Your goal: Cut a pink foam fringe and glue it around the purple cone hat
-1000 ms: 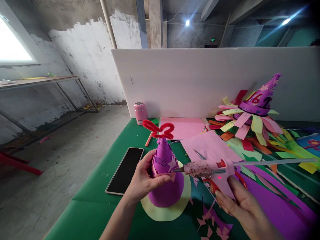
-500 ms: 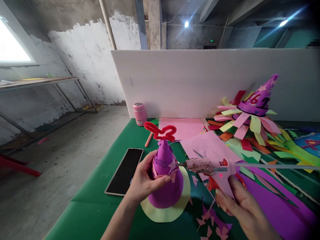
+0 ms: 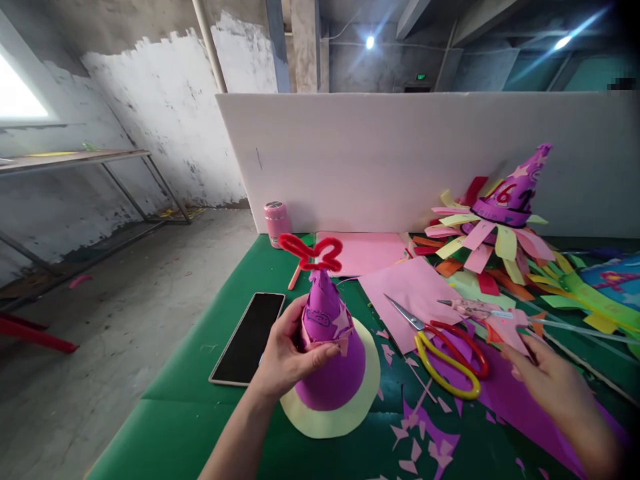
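A purple cone hat (image 3: 333, 380) with a pale yellow round brim (image 3: 367, 400) stands on the green table. Pink stars decorate it, and a red fuzzy wire bow (image 3: 320, 253) tops it. My left hand (image 3: 295, 347) is wrapped round the cone's middle from the left, thumb across the front. Off to the right, my right hand (image 3: 550, 380) grips the handle of a pink glue gun (image 3: 510, 323), its nozzle pointing left and a clear glue stick behind it. Red and yellow handled scissors (image 3: 440, 353) lie open between the hat and my right hand.
A black phone (image 3: 247, 340) lies left of the hat, with a pink can (image 3: 277, 223) behind. Pink and purple sheets and scraps (image 3: 415, 447) spread rightward. Another decorated purple hat (image 3: 510, 200) stands at the back right, before a white board (image 3: 380, 160).
My right hand has carried the glue gun away from the cone to the right, uncovering the scissors. My left hand still holds the hat. The view has shifted slightly.
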Available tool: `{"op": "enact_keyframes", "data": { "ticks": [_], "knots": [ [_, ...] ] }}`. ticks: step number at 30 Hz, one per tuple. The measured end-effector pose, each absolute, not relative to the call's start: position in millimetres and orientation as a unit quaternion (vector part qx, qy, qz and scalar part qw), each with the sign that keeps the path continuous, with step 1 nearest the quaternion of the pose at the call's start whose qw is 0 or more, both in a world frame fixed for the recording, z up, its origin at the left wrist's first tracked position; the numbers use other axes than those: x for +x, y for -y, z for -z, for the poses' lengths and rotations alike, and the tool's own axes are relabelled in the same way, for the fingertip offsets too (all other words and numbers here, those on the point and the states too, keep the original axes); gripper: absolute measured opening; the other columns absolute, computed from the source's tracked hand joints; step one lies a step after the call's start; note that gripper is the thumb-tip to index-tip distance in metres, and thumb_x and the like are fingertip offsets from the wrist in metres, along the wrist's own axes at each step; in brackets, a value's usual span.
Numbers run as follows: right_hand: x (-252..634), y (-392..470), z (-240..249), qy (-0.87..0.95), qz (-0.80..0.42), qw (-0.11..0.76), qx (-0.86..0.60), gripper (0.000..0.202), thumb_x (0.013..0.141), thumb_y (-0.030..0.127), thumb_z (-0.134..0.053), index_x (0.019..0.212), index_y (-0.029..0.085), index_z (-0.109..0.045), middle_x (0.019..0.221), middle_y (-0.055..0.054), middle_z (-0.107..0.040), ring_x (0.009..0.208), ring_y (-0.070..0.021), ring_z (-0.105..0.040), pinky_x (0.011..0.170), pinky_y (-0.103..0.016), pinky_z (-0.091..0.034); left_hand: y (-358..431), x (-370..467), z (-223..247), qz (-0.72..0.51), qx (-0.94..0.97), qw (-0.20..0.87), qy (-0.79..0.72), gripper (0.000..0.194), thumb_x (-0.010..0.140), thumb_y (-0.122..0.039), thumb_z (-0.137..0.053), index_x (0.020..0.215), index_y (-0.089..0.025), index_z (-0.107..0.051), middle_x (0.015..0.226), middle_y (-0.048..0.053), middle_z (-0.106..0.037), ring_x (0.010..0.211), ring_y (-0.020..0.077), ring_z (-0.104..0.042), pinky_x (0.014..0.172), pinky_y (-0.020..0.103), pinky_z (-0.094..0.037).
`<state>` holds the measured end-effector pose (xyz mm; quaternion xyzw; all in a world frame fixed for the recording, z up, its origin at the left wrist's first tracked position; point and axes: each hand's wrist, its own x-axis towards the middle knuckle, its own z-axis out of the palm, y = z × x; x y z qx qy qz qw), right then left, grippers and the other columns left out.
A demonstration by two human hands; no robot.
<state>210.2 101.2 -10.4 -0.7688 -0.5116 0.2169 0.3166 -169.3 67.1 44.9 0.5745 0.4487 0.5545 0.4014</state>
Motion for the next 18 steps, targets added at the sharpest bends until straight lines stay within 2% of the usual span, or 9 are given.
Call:
{"op": "enact_keyframes", "data": {
  "ticks": [1,2,4,5,6,8,11,14,18],
  "knots": [
    [217,-101,13,0.53,-0.204,0.255,-0.782,0.04,0.078,0.05,-0.049,0.097,0.017,-0.06,0.069,-0.013,-0.066,0.068,-0.0359,-0.065,0.063,-0.044,-0.049,-67,-169,-45,-0.555,0.574,0.4,-0.449,0.056,0.06,-0.03,-0.078,0.108,-0.017,-0.054,0.086,0.005,-0.069,0.078,0.0221,-0.064,0.067,0.029,-0.052],
    [219,-100,15,0.544,-0.13,0.234,-0.795,0.044,0.079,0.049,-0.046,0.1,0.013,-0.06,0.081,-0.019,-0.066,0.079,-0.0392,-0.064,0.068,-0.046,-0.048,-67,-169,-44,-0.556,0.574,0.4,-0.449,0.055,0.06,-0.03,-0.078,0.107,-0.017,-0.054,0.086,0.005,-0.069,0.078,0.0223,-0.064,0.067,0.029,-0.052],
    [211,-95,11,0.558,0.017,0.229,-0.797,0.054,0.078,0.05,-0.047,0.111,0.008,-0.055,0.104,-0.028,-0.059,0.096,-0.0463,-0.056,0.072,-0.051,-0.046,-67,-168,-44,-0.557,0.573,0.403,-0.447,0.054,0.06,-0.03,-0.078,0.107,-0.017,-0.054,0.087,0.005,-0.069,0.079,0.0226,-0.065,0.068,0.029,-0.052],
    [200,-91,6,0.558,0.052,0.255,-0.788,0.056,0.078,0.051,-0.048,0.114,0.008,-0.053,0.108,-0.028,-0.058,0.098,-0.0471,-0.054,0.072,-0.052,-0.045,-67,-167,-44,-0.556,0.573,0.404,-0.445,0.054,0.06,-0.03,-0.078,0.107,-0.017,-0.054,0.087,0.004,-0.069,0.08,0.0225,-0.065,0.068,0.029,-0.052],
    [184,-87,0,0.573,0.026,0.319,-0.754,0.053,0.078,0.049,-0.049,0.114,0.011,-0.053,0.108,-0.023,-0.058,0.1,-0.0425,-0.054,0.075,-0.049,-0.047,-67,-167,-44,-0.556,0.574,0.405,-0.444,0.054,0.06,-0.03,-0.078,0.107,-0.018,-0.054,0.087,0.004,-0.069,0.079,0.022,-0.065,0.067,0.029,-0.052],
    [144,-79,-13,0.573,-0.161,0.417,-0.687,0.043,0.081,0.05,-0.05,0.109,0.019,-0.053,0.101,-0.013,-0.059,0.091,-0.0304,-0.059,0.074,-0.041,-0.05,-68,-166,-44,-0.557,0.578,0.401,-0.441,0.053,0.061,-0.029,-0.078,0.108,-0.018,-0.054,0.087,0.003,-0.069,0.079,0.0207,-0.064,0.068,0.028,-0.052],
    [79,-68,-32,0.61,-0.383,0.434,-0.541,0.03,0.083,0.047,-0.053,0.1,0.023,-0.057,0.093,-0.005,-0.061,0.087,-0.0217,-0.059,0.073,-0.031,-0.051,-69,-166,-44,-0.563,0.582,0.383,-0.445,0.052,0.062,-0.028,-0.077,0.108,-0.018,-0.055,0.088,0.003,-0.067,0.08,0.0196,-0.063,0.068,0.027,-0.051],
    [32,-62,-42,0.65,-0.46,0.434,-0.421,0.019,0.084,0.04,-0.054,0.092,0.023,-0.058,0.084,-0.003,-0.059,0.078,-0.0174,-0.056,0.067,-0.026,-0.049,-70,-167,-43,-0.568,0.58,0.366,-0.454,0.053,0.061,-0.03,-0.077,0.108,-0.018,-0.055,0.087,0.002,-0.065,0.077,0.0188,-0.062,0.066,0.027,-0.051],
    [3,-62,-46,0.624,-0.498,0.451,-0.4,0.018,0.084,0.039,-0.056,0.083,0.021,-0.055,0.074,0.0,-0.054,0.067,-0.0144,-0.051,0.059,-0.024,-0.045,-69,-168,-43,-0.564,0.587,0.366,-0.451,0.056,0.064,-0.03,-0.075,0.114,-0.019,-0.053,0.091,0.003,-0.065,0.08,0.0193,-0.062,0.066,0.026,-0.051]
  ]
}}
